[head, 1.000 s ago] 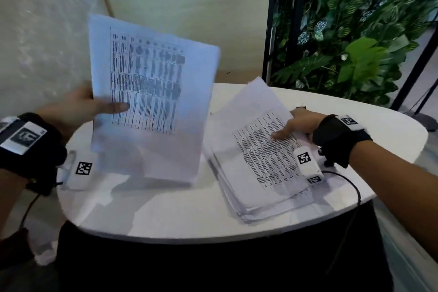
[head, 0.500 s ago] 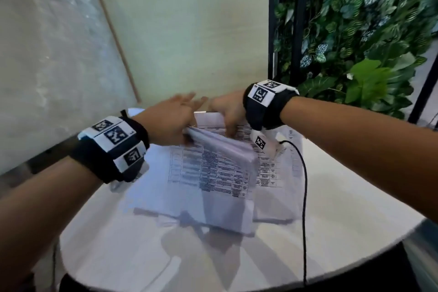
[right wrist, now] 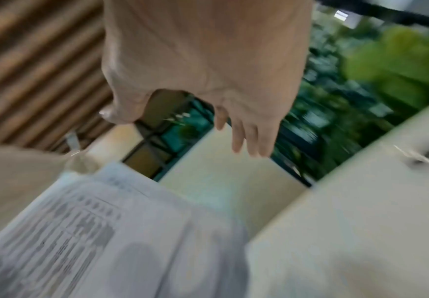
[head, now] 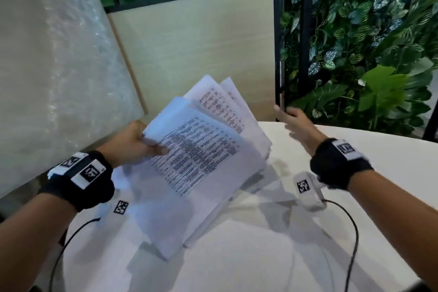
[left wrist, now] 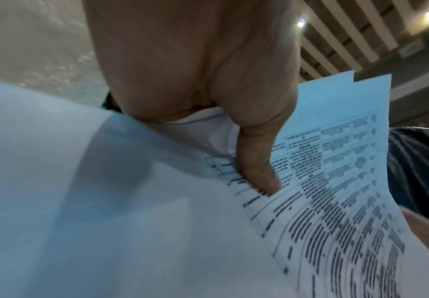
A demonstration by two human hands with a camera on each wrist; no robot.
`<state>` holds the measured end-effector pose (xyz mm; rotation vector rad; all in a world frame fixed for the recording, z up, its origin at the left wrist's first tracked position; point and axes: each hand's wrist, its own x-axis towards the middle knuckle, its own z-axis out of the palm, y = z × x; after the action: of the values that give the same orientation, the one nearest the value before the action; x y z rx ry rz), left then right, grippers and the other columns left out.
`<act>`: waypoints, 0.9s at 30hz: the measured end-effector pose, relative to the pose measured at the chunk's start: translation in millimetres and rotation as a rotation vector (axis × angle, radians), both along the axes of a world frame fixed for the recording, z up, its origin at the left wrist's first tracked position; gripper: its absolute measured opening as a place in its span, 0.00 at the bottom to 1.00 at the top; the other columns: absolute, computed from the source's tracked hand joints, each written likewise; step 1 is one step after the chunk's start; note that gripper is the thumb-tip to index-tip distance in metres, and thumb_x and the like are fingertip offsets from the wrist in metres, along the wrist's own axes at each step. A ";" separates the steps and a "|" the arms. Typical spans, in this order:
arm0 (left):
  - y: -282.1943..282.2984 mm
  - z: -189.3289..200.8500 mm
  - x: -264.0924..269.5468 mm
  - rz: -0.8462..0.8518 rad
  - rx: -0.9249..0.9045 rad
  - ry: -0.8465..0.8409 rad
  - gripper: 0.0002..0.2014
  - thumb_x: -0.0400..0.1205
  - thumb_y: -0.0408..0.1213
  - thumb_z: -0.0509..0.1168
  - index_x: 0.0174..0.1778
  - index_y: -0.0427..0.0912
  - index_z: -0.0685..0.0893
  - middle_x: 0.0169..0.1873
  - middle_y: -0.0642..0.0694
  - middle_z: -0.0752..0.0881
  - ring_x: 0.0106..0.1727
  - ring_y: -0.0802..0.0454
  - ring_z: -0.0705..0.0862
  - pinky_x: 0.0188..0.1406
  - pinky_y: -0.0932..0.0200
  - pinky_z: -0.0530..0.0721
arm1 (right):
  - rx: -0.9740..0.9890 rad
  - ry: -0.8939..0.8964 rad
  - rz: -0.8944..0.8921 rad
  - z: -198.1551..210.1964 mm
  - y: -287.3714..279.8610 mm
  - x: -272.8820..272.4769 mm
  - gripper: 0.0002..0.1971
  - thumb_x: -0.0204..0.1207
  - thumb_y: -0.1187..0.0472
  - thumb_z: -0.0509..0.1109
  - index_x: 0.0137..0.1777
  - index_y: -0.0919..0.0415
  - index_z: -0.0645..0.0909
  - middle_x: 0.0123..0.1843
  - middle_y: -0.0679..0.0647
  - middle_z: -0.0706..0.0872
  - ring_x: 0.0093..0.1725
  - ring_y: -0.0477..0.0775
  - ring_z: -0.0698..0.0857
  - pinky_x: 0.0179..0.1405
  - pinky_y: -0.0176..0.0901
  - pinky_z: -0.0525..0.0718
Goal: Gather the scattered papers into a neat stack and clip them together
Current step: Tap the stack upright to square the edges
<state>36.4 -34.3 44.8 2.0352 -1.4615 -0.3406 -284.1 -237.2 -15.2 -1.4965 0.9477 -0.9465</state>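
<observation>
A thick stack of printed papers is tilted up off the white table, its sheets fanned unevenly at the top. My left hand grips its left edge, thumb pressed on the top sheet's print. The papers fill the left wrist view. My right hand hovers open to the right of the stack, fingers spread, holding nothing. In the blurred right wrist view the right hand is above the table's far edge, the papers at lower left. A binder clip lies on the table at far right.
A beige wall panel and black frame post stand behind the table. Green foliage fills the right background. Cables trail from both wrist cameras across the table.
Both hands were together over the papers lying on the table; now the left hand has lifted the whole stack up and the right hand has let go and moved off to the right.
</observation>
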 end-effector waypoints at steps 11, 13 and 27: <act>4.6 -45.1 8.5 0.032 -0.451 0.465 0.32 0.59 0.50 0.84 0.41 0.26 0.80 0.33 0.38 0.76 0.35 0.45 0.71 0.30 0.50 0.70 | 0.138 -0.529 0.420 -35.4 41.5 53.1 0.44 0.59 0.63 0.85 0.75 0.48 0.71 0.61 0.51 0.89 0.55 0.55 0.90 0.52 0.53 0.89; 6.5 -54.8 0.8 0.014 -0.438 0.500 0.25 0.61 0.50 0.83 0.38 0.33 0.85 0.31 0.39 0.76 0.33 0.47 0.72 0.31 0.50 0.70 | 0.053 -0.477 0.310 -28.0 50.2 61.5 0.35 0.58 0.72 0.85 0.68 0.61 0.80 0.61 0.58 0.90 0.60 0.60 0.89 0.60 0.55 0.87; -18.5 -4.0 -51.5 -0.084 -0.760 0.545 0.24 0.70 0.18 0.76 0.60 0.38 0.82 0.49 0.51 0.93 0.50 0.57 0.91 0.46 0.63 0.87 | -0.281 -0.459 0.256 79.6 35.9 55.3 0.47 0.46 0.55 0.90 0.67 0.72 0.77 0.61 0.62 0.89 0.61 0.58 0.89 0.64 0.58 0.85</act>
<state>-15.1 -52.8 40.8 1.1586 -1.0966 -0.2825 -228.8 -201.3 64.4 -1.4943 0.2943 -1.1982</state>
